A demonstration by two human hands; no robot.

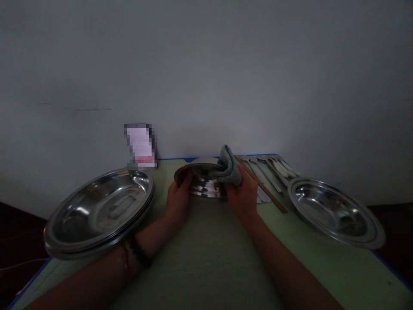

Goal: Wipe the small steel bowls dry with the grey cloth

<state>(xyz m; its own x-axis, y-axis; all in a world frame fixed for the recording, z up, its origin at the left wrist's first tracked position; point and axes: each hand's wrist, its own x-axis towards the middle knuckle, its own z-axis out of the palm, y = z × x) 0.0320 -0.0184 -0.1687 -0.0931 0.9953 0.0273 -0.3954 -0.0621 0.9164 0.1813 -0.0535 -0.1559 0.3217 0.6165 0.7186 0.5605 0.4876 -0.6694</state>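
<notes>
A shiny metal bowl (206, 189) is held between my two hands over the middle of the table, its rim tilted. My left hand (179, 196) grips the bowl's left side, thumb at the rim. A folded grey-green cloth (230, 168) is in my right hand (243, 193), which presses it against the bowl's right rim. Part of the fingers of both hands is hidden by the bowl and the cloth. Just beyond my right hand lie brown chopsticks (267, 191).
Stacked metal basins (100, 211) stand on the left of the green table (200, 258), another metal basin (332, 211) on the right. Several utensils (267, 172), some with white handles, lie at the back right. A blurred phone-like object (141, 144) leans against the wall (206, 86).
</notes>
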